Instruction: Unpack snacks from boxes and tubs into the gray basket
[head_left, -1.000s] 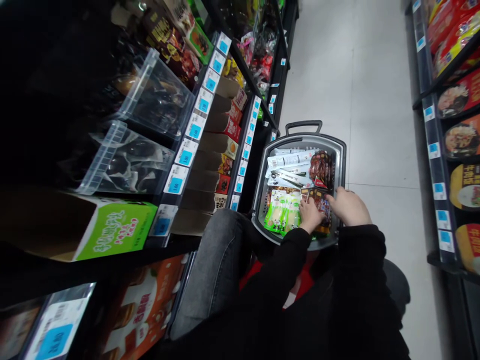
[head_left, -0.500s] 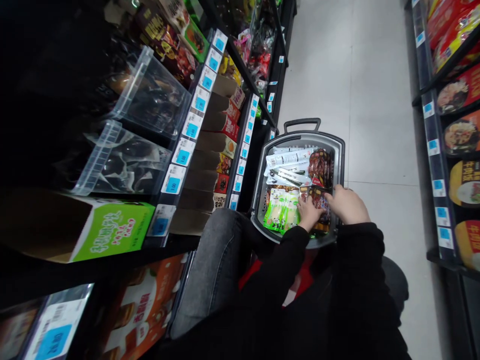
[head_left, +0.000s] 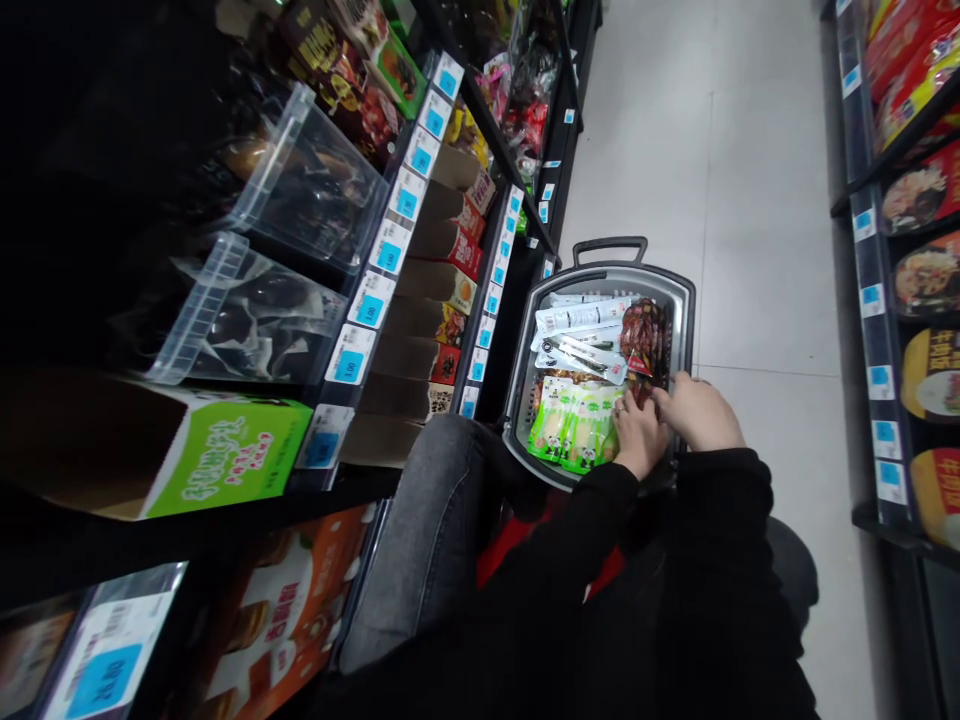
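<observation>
Handling snack packets in a grey shopping basket

Resting in the near right corner of the grey basket [head_left: 679,300] is a dark red snack packet [head_left: 643,390], mostly hidden under both hands. Left hand [head_left: 640,436] lies on the packet with fingers curled down over it; its edge touches the green packets [head_left: 574,425] just beside. Right hand [head_left: 697,412] sits at the basket's right rim, fingers bent onto the same packet; whether either hand truly grips it cannot be told. Farther back in the basket: white packets [head_left: 581,318] on the left, more dark red packets [head_left: 643,335] on the right. The basket stands on the pale tiled floor [head_left: 750,200], its black handle [head_left: 609,246] at the far end. Shelves with blue price tags [head_left: 390,250] run along the left; a green carton [head_left: 225,455] sits on a near shelf.
</observation>
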